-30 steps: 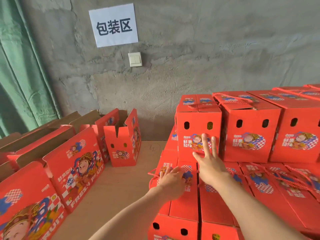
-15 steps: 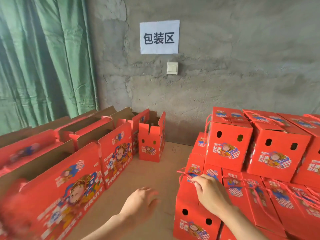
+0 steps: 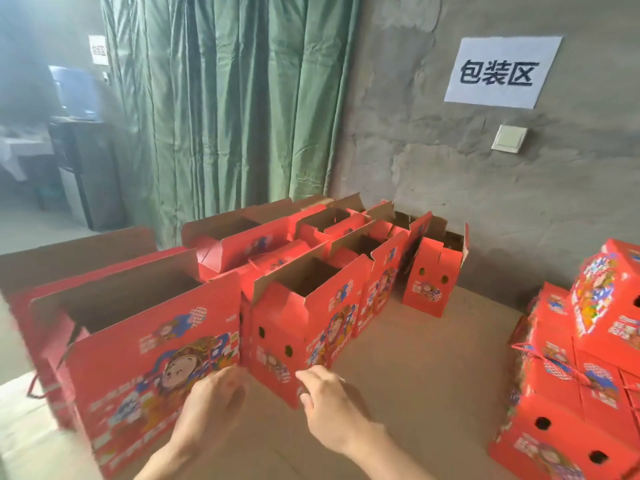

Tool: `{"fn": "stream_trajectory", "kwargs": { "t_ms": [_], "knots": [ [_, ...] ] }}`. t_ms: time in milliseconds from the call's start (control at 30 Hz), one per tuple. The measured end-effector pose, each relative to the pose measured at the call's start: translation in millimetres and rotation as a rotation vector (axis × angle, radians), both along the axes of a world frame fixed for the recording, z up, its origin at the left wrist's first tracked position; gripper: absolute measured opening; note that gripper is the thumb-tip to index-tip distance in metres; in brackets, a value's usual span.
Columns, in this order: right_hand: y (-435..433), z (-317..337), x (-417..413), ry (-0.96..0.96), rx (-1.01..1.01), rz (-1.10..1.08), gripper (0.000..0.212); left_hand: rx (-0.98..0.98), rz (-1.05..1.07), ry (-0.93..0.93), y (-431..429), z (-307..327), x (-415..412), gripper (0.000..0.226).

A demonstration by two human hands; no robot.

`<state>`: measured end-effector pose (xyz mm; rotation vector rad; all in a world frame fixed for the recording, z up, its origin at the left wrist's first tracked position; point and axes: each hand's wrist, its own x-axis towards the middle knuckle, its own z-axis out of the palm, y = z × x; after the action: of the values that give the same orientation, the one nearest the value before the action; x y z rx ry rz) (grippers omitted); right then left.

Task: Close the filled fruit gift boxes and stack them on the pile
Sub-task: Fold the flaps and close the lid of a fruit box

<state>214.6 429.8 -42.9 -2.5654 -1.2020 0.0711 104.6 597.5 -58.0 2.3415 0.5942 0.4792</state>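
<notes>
At twelve o'clock, your relaxed left hand (image 3: 211,403) and right hand (image 3: 332,407), grip unclear, flank an open box (image 3: 277,327); grasp it, then fold its flaps.

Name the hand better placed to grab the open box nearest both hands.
Right, probably: the right hand is at the open box's near corner; the left hand is before the neighbouring box.
</notes>
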Motion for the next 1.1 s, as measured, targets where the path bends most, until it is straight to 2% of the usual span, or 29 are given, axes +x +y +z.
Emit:
{"fn": "stream_trajectory", "kwargs": {
  "t_ms": [133, 233, 333, 433, 500, 633, 767, 833, 900, 1100],
  "knots": [
    [68, 0, -1, 0.002, -0.038, -0.094, 0.065, 0.008, 0.064, -0.008, 56, -3, -29, 0.028],
    [111, 20, 16, -0.004, 0.0, -0.166, 0.067, 0.032, 0.004, -0.075, 84, 1, -31, 0.035],
    [134, 25, 33, 0.113, -0.205, -0.311, 0.063, 0.049, -0.057, -0.083, 106, 9, -20, 0.043],
    [138, 13, 35, 0.147, -0.415, -0.352, 0.066, 0.036, -0.109, -0.053, 121, 11, -7, 0.045],
    [143, 6, 33, 0.088, -0.395, -0.403, 0.066, 0.016, -0.138, -0.076, 124, 8, -1, 0.041],
    [154, 3, 32, -0.086, -0.267, -0.575, 0.043, 0.004, -0.164, -0.107, 125, -2, 8, 0.038],
    [165, -11, 45, -0.02, -0.339, -0.612, 0.056, 0.048, -0.21, -0.122, 125, -8, 16, 0.042],
    [167, -17, 52, -0.043, -0.348, -0.61, 0.041, 0.095, -0.195, -0.13, 123, -9, 18, 0.037],
    [161, -25, 54, -0.061, -0.24, -0.644, 0.026, 0.087, -0.173, -0.128, 121, -10, 19, 0.029],
    [138, -31, 45, -0.087, -0.099, -0.591, 0.018, 0.009, -0.19, -0.084, 118, -10, 29, 0.032]
  ]
}}
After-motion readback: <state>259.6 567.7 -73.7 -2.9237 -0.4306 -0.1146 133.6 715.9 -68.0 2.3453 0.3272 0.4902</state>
